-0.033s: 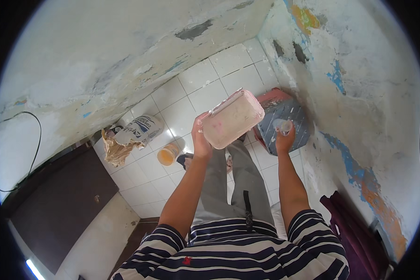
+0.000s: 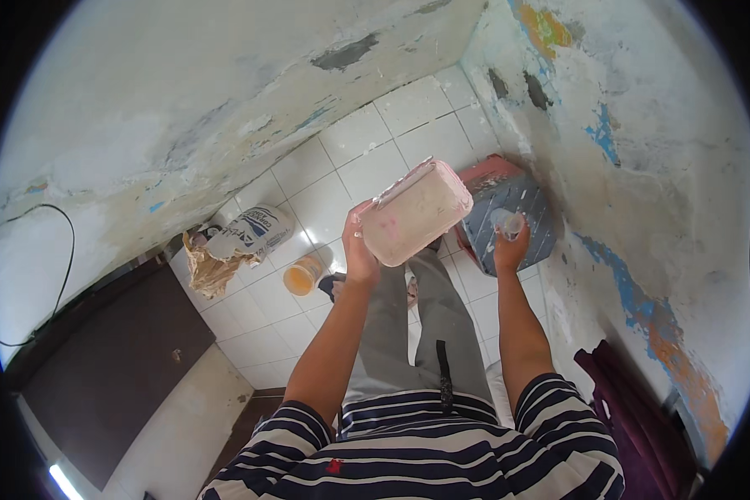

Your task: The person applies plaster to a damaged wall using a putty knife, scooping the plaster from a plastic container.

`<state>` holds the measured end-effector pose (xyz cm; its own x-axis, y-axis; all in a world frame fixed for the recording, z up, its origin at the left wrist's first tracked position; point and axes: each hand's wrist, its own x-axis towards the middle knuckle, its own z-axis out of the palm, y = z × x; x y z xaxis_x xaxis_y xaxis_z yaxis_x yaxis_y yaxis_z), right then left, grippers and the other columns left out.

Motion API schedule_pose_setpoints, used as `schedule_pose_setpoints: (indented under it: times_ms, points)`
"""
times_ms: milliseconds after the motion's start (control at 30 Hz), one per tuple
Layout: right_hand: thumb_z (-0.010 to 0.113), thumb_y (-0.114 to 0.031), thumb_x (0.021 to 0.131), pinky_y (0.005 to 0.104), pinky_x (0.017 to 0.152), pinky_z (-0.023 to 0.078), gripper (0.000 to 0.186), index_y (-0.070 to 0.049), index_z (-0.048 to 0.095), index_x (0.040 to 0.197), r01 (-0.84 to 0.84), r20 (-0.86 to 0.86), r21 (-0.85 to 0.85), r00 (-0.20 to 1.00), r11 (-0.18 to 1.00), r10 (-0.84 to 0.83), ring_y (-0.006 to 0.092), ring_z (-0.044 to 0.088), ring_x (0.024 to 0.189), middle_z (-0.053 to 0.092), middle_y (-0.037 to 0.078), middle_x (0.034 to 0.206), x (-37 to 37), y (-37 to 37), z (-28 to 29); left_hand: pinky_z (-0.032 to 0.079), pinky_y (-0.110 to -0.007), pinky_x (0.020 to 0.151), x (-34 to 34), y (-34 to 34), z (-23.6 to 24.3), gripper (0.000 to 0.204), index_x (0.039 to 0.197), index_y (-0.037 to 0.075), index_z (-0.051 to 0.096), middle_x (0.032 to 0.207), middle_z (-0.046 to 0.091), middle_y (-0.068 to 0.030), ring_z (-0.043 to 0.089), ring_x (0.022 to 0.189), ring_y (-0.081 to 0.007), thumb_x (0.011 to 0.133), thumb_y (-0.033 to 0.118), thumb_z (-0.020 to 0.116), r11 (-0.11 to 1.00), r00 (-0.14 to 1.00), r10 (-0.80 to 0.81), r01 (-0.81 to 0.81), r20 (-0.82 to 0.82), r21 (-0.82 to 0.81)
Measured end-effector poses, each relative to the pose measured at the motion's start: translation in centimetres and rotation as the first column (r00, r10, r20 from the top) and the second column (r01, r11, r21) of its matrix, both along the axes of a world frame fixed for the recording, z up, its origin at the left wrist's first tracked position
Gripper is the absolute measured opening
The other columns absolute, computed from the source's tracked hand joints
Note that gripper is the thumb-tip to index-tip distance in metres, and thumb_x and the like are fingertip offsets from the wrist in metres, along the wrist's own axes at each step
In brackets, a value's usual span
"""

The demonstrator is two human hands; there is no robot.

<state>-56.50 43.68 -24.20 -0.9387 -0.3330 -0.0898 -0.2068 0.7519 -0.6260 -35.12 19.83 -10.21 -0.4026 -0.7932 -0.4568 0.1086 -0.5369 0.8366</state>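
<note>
My left hand (image 2: 360,250) is closed on the left side of a pale pink rectangular plastic tub (image 2: 417,215). A whitish coating crusts its rim, and faint pink smears mark its broad face. My left fingertips are partly hidden by the tub. To the right, my right hand (image 2: 512,248) is wrapped round a small clear plastic cup (image 2: 509,222). What the cup contains, if anything, I cannot make out. Under the cup and beyond it stands a stool-like block with a spattered grey top (image 2: 521,196) and reddish sides.
A torn paper sack (image 2: 261,229) and a yellowish bucket (image 2: 301,275) stand on the white tiled floor (image 2: 329,196) at left. Peeling walls (image 2: 642,158) meet in the far corner. A dark panel (image 2: 112,367) is at lower left, maroon cloth (image 2: 629,417) at lower right.
The clear cup in my right hand has tilted slightly. My left hand and the tub have stayed almost still.
</note>
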Motion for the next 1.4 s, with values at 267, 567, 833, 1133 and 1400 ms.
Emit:
schedule_pose_setpoints:
  times_ms: [267,567,833,1133,1400]
  points:
    - [0.087,-0.017,0.074,0.0491,0.109,0.041,0.071,-0.004,0.053,0.134,0.016,-0.102,-0.005,0.995,1.000,-0.016,0.0401,0.051,0.128,0.056,0.019,0.132,2.1,0.5,-2.2,0.045,-0.038,0.105,-0.2,0.5,-1.0,0.054,0.133,0.000,0.053,0.126,0.060,-0.0124,0.057,0.120,-0.0226,0.108,0.046,0.040,0.999,1.000,-0.028,0.028,0.003,0.033]
    - [0.090,-0.022,0.073,0.0505,0.113,0.037,0.083,-0.002,0.046,0.140,0.014,-0.066,0.001,0.998,1.000,-0.014,0.0410,0.046,0.133,0.050,0.021,0.139,2.3,0.0,0.4,0.044,-0.041,0.109,-0.2,1.2,-1.0,0.055,0.136,0.004,0.052,0.133,0.058,-0.0117,0.055,0.126,-0.0252,0.106,0.050,0.043,0.995,0.995,-0.097,0.097,-0.006,0.028]
    - [0.090,-0.026,0.074,0.0526,0.120,0.030,0.099,0.002,0.031,0.149,-0.046,-0.101,0.037,0.994,0.998,0.049,0.0438,0.034,0.143,0.037,0.025,0.152,3.3,2.2,5.0,0.044,-0.037,0.105,-1.3,0.9,1.1,0.052,0.131,-0.001,0.056,0.125,0.061,-0.0123,0.057,0.119,-0.0221,0.108,0.043,0.039,0.999,0.999,-0.043,0.042,-0.003,-0.026]
    - [0.078,-0.017,0.087,0.0508,0.117,0.032,0.073,0.003,0.038,0.146,-0.151,-0.267,-0.141,0.958,0.978,0.109,0.0426,0.040,0.139,0.043,0.025,0.148,1.8,-1.6,16.6,0.045,-0.035,0.105,1.6,0.7,8.0,0.049,0.128,-0.001,0.059,0.122,0.064,-0.0108,0.058,0.117,-0.0197,0.108,0.041,0.044,0.997,0.998,0.060,-0.061,-0.009,-0.051]
    - [0.075,-0.012,0.085,0.0495,0.112,0.040,0.059,-0.005,0.055,0.139,-0.881,-0.400,-0.269,0.470,0.389,0.787,0.0368,0.051,0.132,0.058,0.016,0.136,2.8,-16.5,40.7,0.049,-0.034,0.099,5.2,2.4,19.4,0.049,0.127,0.000,0.061,0.121,0.066,-0.0110,0.062,0.109,-0.0194,0.108,0.042,0.044,0.999,0.999,0.042,-0.042,-0.013,-0.024]
